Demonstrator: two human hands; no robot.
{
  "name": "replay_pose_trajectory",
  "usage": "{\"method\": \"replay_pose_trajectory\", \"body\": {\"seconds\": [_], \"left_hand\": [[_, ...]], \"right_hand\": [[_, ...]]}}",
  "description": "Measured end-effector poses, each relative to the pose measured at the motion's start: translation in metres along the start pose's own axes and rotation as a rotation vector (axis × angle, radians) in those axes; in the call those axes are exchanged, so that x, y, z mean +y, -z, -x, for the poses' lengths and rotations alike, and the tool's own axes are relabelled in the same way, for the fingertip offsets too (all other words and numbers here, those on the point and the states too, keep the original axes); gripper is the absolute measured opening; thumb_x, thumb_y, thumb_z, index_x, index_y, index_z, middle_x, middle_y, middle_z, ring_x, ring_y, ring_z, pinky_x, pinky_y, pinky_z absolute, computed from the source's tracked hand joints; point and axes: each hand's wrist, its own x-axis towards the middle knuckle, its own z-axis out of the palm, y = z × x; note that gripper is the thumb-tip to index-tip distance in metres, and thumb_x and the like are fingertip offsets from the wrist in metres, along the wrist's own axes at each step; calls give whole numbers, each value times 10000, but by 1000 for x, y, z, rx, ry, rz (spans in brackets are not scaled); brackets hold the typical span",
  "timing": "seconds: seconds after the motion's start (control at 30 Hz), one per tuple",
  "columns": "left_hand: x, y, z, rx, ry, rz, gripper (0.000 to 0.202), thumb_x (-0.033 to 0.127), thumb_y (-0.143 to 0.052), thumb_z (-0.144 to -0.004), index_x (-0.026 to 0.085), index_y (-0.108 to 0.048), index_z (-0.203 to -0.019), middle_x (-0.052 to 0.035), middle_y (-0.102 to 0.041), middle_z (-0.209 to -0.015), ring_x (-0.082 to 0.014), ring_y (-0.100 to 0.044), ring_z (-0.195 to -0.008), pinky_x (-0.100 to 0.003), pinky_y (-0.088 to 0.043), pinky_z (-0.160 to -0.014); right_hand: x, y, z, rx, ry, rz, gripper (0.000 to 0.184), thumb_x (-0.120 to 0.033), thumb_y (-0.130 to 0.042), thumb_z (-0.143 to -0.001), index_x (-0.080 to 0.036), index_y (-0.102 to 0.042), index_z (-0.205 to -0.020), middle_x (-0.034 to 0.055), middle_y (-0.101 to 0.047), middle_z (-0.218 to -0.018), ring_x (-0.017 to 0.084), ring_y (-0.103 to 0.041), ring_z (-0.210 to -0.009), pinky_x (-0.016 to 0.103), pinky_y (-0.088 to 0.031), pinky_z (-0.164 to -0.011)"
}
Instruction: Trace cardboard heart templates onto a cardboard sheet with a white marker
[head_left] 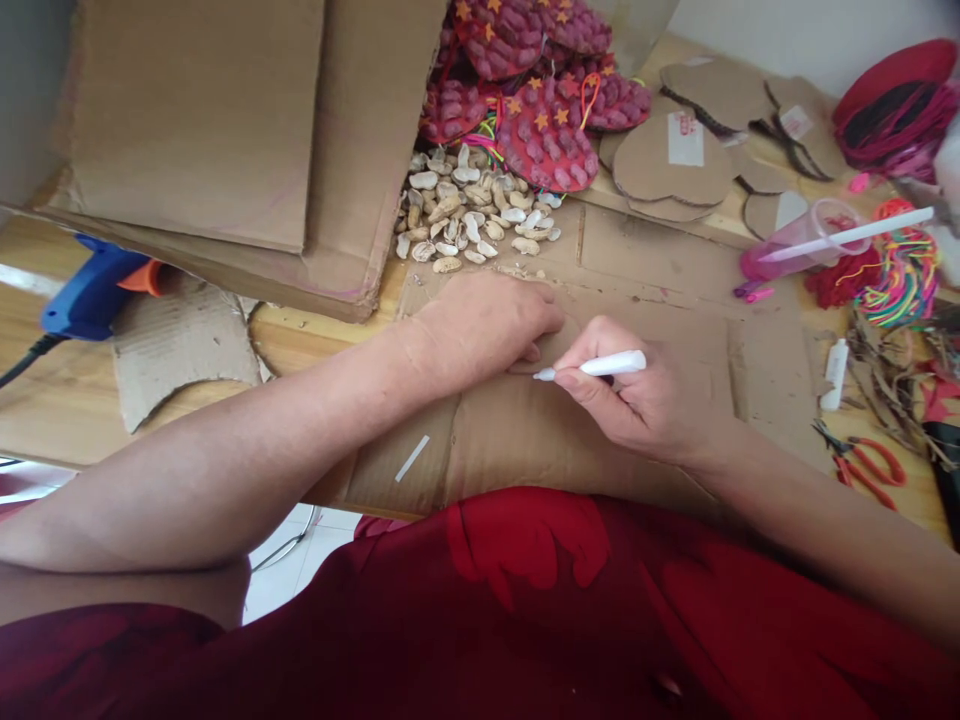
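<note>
My right hand (645, 395) pinches a white pen (596, 366), its tip touching a flat cardboard sheet (637, 290) in front of me. My left hand (487, 320) lies palm down on the same sheet, fingers pressed on what looks like a small cardboard piece right beside the pen tip; most of that piece is hidden under the hand. A heap of peanut shells (469, 215) sits just beyond my left hand.
Red heart-shaped crafts (540, 100) are piled at the back, cardboard heart cutouts (671, 165) to their right. A blue glue gun (94, 290) lies left, large cardboard panels (225, 130) above it. Orange-handled scissors (862, 460), coloured cords (900, 280) and a pink cup (799, 245) are on the right.
</note>
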Motion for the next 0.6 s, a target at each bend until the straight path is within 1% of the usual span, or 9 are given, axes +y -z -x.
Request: {"method": "replay_pose_trajectory", "body": {"seconds": [0.07, 0.17, 0.27, 0.4, 0.47, 0.6], "left_hand": [[0, -1, 0, -14, 33, -33, 285, 228, -427, -970, 213, -711, -979, 8, -704, -959, -133, -681, -833, -232, -532, -774], [0, -2, 0, 14, 54, -40, 300, 199, -398, -956, 201, -693, -1006, -4, -722, -937, -129, -676, -805, -225, -528, -763], [1, -2, -2, 17, 74, -54, 294, 203, -394, -949, 181, -686, -972, -6, -716, -877, -131, -669, -765, -228, -527, -744], [7, 6, -4, -93, 106, -51, 247, 218, -464, -935, 199, -710, -952, -16, -728, -974, -139, -672, -808, -240, -529, -781], [10, 11, -5, -132, 144, -32, 235, 196, -485, -922, 188, -715, -969, -42, -740, -1007, -156, -677, -836, -253, -528, -805], [12, 15, -7, -118, 191, 3, 297, 139, -432, -924, 151, -708, -1035, -83, -760, -1035, -190, -692, -891, -275, -528, -806]], "right_hand": [[-2, -8, -7, 1, 40, -52, 161, -263, -571, -1004, -200, -543, -859, -16, -556, -768, 110, -502, -632, 290, -380, -594], [-4, -15, -16, -3, 83, -107, 172, -255, -568, -1005, -197, -524, -849, -14, -552, -792, 106, -487, -652, 290, -388, -624], [-3, -10, -16, -30, 66, -98, 170, -259, -571, -1002, -201, -522, -851, -12, -561, -801, 110, -494, -666, 290, -386, -621], [-1, 2, -11, -66, 3, -42, 156, -258, -575, -1000, -206, -529, -861, -26, -550, -754, 111, -489, -626, 291, -370, -580], [-2, 1, -12, -64, 19, -44, 169, -257, -572, -1001, -205, -524, -848, -20, -546, -763, 112, -496, -633, 291, -376, -585], [-3, -8, -19, -49, 73, -100, 177, -265, -574, -1003, -209, -508, -849, -7, -560, -799, 121, -503, -677, 293, -388, -611]]}}
